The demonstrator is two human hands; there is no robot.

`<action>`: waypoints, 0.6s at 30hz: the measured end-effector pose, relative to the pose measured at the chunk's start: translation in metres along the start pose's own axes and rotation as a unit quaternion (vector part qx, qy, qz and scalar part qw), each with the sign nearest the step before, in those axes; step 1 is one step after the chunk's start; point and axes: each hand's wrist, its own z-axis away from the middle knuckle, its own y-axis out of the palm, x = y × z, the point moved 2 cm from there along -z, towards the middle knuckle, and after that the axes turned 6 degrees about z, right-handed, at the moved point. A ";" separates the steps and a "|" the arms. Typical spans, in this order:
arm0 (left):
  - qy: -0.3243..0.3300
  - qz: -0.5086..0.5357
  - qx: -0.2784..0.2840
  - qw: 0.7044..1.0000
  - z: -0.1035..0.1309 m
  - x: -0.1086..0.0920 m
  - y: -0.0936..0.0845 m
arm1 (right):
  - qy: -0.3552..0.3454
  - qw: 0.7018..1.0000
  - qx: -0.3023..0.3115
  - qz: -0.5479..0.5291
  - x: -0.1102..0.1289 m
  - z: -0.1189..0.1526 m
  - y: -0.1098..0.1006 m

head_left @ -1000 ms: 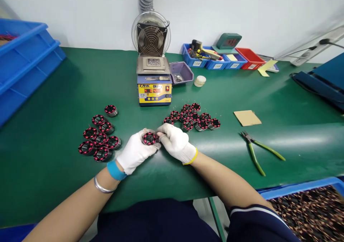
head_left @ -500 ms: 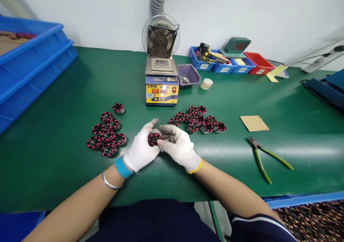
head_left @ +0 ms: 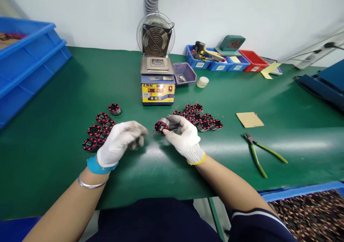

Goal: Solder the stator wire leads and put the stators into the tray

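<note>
A motor stator (head_left: pixel 162 125), a grey ring with black and pink windings, is held between the thumb and fingers of my right hand (head_left: pixel 185 138). That white glove has a yellow cuff and dark-stained fingertips. My left hand (head_left: pixel 119 141), gloved in white with a blue cuff, is apart from the stator. Its fingers are loosely bent and somewhat blurred, with nothing visible in them. Beside and partly behind it stands a group of similar stators (head_left: pixel 94 130). Just beyond my right hand is another group of stators (head_left: pixel 204 125), partly covered by the fingers.
A solder pot (head_left: pixel 158 91) with a fan (head_left: pixel 156 40) stands at the back. Near it are a purple tray (head_left: pixel 192 76) and several small bins (head_left: pixel 199 63). Green-handled cutters (head_left: pixel 255 152) and a cardboard piece (head_left: pixel 249 120) lie right. Blue crates (head_left: pixel 29 66) stand left.
My left hand has let go of the stator and moved left toward the left group. My right hand now holds the stator alone, slightly farther right and up. The view has shifted slightly.
</note>
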 end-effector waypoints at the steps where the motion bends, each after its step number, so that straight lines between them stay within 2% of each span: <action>1: 0.040 0.003 -0.052 0.998 -0.001 0.002 0.000 | -0.003 1.000 -0.002 0.001 0.000 0.001 0.001; 3: 0.077 -0.036 -0.085 0.993 -0.004 0.011 0.006 | -0.010 1.000 0.000 0.009 0.001 0.005 0.002; 5: 0.057 -0.099 -0.071 0.991 -0.005 0.019 0.018 | -0.013 1.000 0.013 0.013 0.000 0.008 0.004; 7: 0.036 -0.120 -0.080 0.989 -0.002 0.020 0.027 | -0.013 1.000 0.024 0.010 -0.001 0.010 0.004; 9: 0.033 -0.078 -0.090 0.992 0.005 0.013 0.029 | -0.010 1.000 0.015 0.005 -0.001 0.008 0.004; 12: 0.055 0.057 -0.096 0.992 0.015 -0.001 0.025 | 0.005 1.000 -0.011 -0.015 0.000 0.002 0.002; 15: 0.127 0.153 -0.192 0.961 0.015 -0.005 0.016 | 0.020 0.999 -0.012 -0.042 0.003 0.000 0.002; 17: 0.151 0.157 -0.252 0.943 0.012 0.001 0.014 | 0.024 0.999 -0.013 -0.046 0.004 0.001 0.003; 18: 0.146 0.148 -0.262 0.943 0.009 0.006 0.015 | 0.026 0.998 -0.014 -0.047 0.005 0.002 0.003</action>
